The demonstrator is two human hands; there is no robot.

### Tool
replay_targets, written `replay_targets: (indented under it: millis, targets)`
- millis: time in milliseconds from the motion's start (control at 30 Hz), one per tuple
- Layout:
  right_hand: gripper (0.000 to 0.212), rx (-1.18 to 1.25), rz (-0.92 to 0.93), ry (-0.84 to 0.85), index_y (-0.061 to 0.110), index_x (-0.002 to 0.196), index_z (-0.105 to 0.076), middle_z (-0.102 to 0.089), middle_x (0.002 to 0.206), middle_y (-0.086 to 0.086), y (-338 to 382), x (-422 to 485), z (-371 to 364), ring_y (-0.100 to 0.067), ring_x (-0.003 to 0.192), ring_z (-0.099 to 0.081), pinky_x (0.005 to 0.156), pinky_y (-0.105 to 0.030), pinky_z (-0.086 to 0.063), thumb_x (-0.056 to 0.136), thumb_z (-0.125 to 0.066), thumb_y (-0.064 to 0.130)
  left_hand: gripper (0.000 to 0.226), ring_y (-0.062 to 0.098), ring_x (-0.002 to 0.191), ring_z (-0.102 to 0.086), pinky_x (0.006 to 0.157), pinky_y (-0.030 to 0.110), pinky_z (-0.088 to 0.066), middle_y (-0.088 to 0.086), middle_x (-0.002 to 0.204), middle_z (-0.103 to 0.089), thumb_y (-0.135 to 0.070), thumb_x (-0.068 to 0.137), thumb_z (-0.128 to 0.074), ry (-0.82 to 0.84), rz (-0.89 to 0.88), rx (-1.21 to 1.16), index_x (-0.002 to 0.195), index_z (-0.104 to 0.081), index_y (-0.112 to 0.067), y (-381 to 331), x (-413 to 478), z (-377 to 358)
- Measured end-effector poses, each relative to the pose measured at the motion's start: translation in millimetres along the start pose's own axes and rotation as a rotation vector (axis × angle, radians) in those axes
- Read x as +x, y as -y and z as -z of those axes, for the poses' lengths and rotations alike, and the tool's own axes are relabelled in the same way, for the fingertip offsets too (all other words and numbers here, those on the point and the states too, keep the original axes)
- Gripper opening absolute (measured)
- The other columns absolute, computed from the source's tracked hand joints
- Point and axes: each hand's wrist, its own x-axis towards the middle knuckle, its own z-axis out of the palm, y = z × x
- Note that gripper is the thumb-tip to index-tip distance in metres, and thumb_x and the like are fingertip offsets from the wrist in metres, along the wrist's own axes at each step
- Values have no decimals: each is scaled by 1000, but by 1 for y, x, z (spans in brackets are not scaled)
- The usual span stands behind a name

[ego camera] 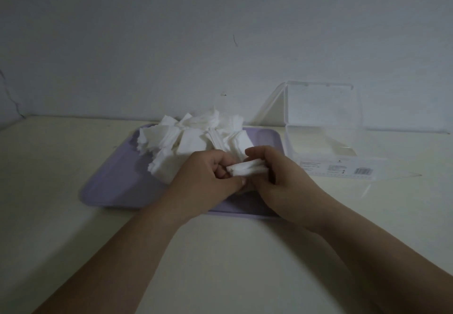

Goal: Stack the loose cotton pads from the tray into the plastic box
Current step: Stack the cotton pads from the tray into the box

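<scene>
Both hands are evening up a small stack of cotton pads over the tray.

Nearest, the left hand point(208, 174) and right hand point(277, 176) are meeting above the lavender tray point(110, 191), each pinching one end of the small stack point(247, 167) between thumb and curled fingers. Behind them, the loose pile point(191, 137) is sitting heaped on the tray's far half, so most of the work seems to be waiting. Farther right, just beside the tray, the plastic box point(326, 156) is standing open. The next move likely calls for carrying the stack there and lowering it flat without letting it fan.
</scene>
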Motion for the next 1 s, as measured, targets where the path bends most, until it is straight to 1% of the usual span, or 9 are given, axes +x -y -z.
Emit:
replay_targets:
  millis: [67, 200, 300, 367, 467, 533, 633, 833, 1000]
  targets:
    - [59, 28, -72, 39, 26, 148, -45, -60, 132, 13, 1, 0, 0, -4, 117, -58, 89, -2, -40, 94, -52, 1, 18, 11, 57, -44, 57, 28, -37, 0, 60, -50, -11, 78, -87, 14, 14, 10, 89, -73, -14, -1, 0, 1]
    - [72, 193, -143, 91, 29, 156, -35, -47, 152, 16, 3, 0, 0, -3, 132, -50, 105, -17, -41, 93, -52, -3, 27, 8, 52, -38, 51, 24, -32, -6, 55, -45, -21, 75, -91, 22, -10, 42, 95, -74, -15, -2, -1, 2]
    - [85, 388, -184, 133, 29, 159, -29, -41, 157, 16, 3, 1, -5, -5, 140, -46, 118, -30, -38, 82, -57, 6, 27, 6, 53, -45, 54, 25, -38, -4, 61, -53, -17, 80, -86, 50, -52, 96, 102, -71, -24, -4, -2, -4]
    - [89, 500, -203, 119, 28, 159, -31, -42, 156, 17, 4, 1, -6, -5, 139, -48, 119, -35, -38, 78, -62, 11, 27, 6, 54, -46, 57, 28, -40, -5, 63, -55, -16, 80, -84, 53, -65, 121, 99, -69, -29, -2, -2, -5]
    - [59, 651, -245, 21, 22, 154, -42, -56, 145, 13, 8, 2, -6, -4, 129, -57, 118, -36, -41, 99, -65, 20, 22, 11, 58, -46, 60, 33, -40, -1, 61, -53, -26, 75, -79, 41, -47, 88, 94, -71, -21, 2, -1, -5]
    - [42, 704, -265, -45, 20, 142, -55, -68, 133, 5, 6, 5, -10, -13, 124, -64, 116, -42, -44, 101, -61, 29, 20, 12, 59, -51, 61, 32, -43, 4, 61, -59, -33, 76, -77, -3, -3, 55, 90, -72, -19, -2, 0, -4]
    - [38, 622, -255, -86, 18, 138, -58, -72, 126, 3, 1, 7, -14, -17, 121, -66, 115, -46, -45, 102, -55, 28, 24, 6, 52, -52, 57, 21, -43, 0, 62, -66, -40, 91, -69, -46, 92, 29, 88, -76, -18, -12, 0, -4]
    - [27, 645, -283, -114, 14, 128, -65, -73, 123, -1, 3, 7, -14, -20, 118, -68, 112, -44, -48, 105, -50, 12, 31, 9, 51, -52, 58, 36, -49, 8, 66, -72, -26, 101, -59, -105, 84, 109, 81, -73, -6, -11, 0, -7]
    - [27, 784, -324, -115, 10, 123, -64, -74, 121, -8, 5, 6, -9, -19, 108, -72, 95, -31, -57, 100, -53, 1, 20, 10, 43, -52, 43, 18, -41, 3, 60, -69, -11, 102, -52, -71, 188, -71, 95, -71, -11, -15, 3, -5]
